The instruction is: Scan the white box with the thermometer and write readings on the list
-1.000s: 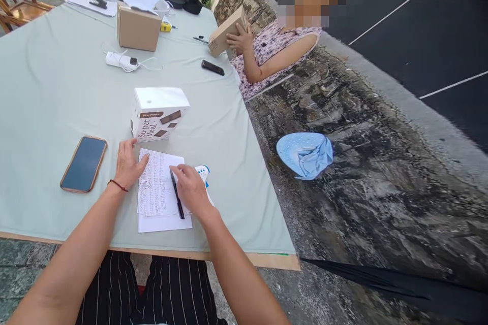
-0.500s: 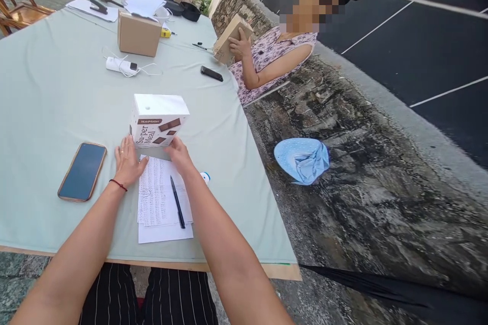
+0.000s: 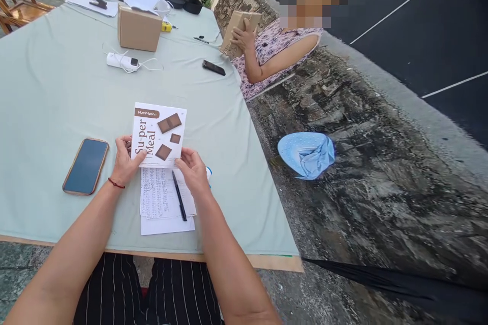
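Near the table's front edge, in the head view, the left hand [image 3: 125, 159] and the right hand [image 3: 193, 170] grip the white box [image 3: 158, 134] between them, one at each lower corner, thumbs on its printed face. The box is tipped with that face up toward the camera, its near edge over the handwritten sheets [image 3: 162, 198], where a black pen [image 3: 178, 195] lies. To turn it cleanly, I judge both hands should keep even pressure on the corners and lift it clear of the pen and paper. The box reads "NutriMotion" on a brown tab and "Su-per Meal" down the side, beside pictured brown squares. The sheets' writing is too small to read. A phone [image 3: 86, 165] lies left, screen dark, on the pale green cloth [image 3: 46, 91]. Farther off, a co-worker's hand [image 3: 244, 40] holds a brown carton [image 3: 237, 28].
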Action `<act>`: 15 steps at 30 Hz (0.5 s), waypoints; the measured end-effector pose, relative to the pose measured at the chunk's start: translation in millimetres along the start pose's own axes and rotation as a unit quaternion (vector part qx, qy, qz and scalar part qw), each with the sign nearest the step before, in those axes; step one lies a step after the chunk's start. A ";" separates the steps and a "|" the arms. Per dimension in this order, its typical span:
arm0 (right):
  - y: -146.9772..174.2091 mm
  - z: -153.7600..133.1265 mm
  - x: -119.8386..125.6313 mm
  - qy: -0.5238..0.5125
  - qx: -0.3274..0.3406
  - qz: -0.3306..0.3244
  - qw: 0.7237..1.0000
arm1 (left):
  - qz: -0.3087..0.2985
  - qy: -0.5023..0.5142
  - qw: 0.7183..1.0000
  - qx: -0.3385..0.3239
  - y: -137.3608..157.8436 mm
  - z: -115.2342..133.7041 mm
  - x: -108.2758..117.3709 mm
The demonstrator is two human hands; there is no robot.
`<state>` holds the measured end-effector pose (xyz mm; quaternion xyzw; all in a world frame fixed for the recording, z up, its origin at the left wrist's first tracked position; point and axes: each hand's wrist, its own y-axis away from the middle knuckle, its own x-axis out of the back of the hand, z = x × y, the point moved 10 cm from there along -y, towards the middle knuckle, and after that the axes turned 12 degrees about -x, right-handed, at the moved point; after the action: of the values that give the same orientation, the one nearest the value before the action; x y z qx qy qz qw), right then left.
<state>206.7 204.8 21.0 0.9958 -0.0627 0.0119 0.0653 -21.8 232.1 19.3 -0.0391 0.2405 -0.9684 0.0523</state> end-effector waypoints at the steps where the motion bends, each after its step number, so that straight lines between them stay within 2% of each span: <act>1: 8.5 2.1 13.4 0.031 0.000 0.011 0.999 | 0.004 -0.002 1.000 0.006 0.0 -1.2 0.6; 3: 26.8 12.5 58.2 0.122 -0.020 0.114 0.986 | -0.004 0.011 1.000 0.015 -0.5 -2.9 -1.7; 5: 43.1 28.1 94.8 0.238 -0.046 0.191 0.951 | -0.013 0.020 0.999 0.024 -0.9 -4.6 -3.7; 7: 51.1 46.3 110.1 0.328 -0.060 0.199 0.922 | -0.016 0.023 0.999 0.030 -1.4 -6.2 -4.1; 9: 54.1 58.6 111.2 0.363 -0.058 0.195 0.909 | -0.014 0.025 0.999 0.032 -2.3 -7.2 -3.0; 11: 56.5 59.7 105.5 0.335 -0.061 0.201 0.919 | -0.017 0.029 0.999 0.032 -3.2 -7.4 -2.8; 13: 60.0 51.0 91.2 0.239 -0.070 0.192 0.949 | -0.031 0.038 0.998 0.033 -3.6 -7.0 -4.7; 15: 63.1 36.4 62.4 0.088 -0.078 0.126 0.985 | -0.045 0.047 0.997 0.039 -3.2 -6.9 -6.7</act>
<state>261.1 130.2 -5.0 0.9668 -0.1827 0.1030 0.1463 -16.1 239.0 14.4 -0.0022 0.2028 -0.9792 -0.0009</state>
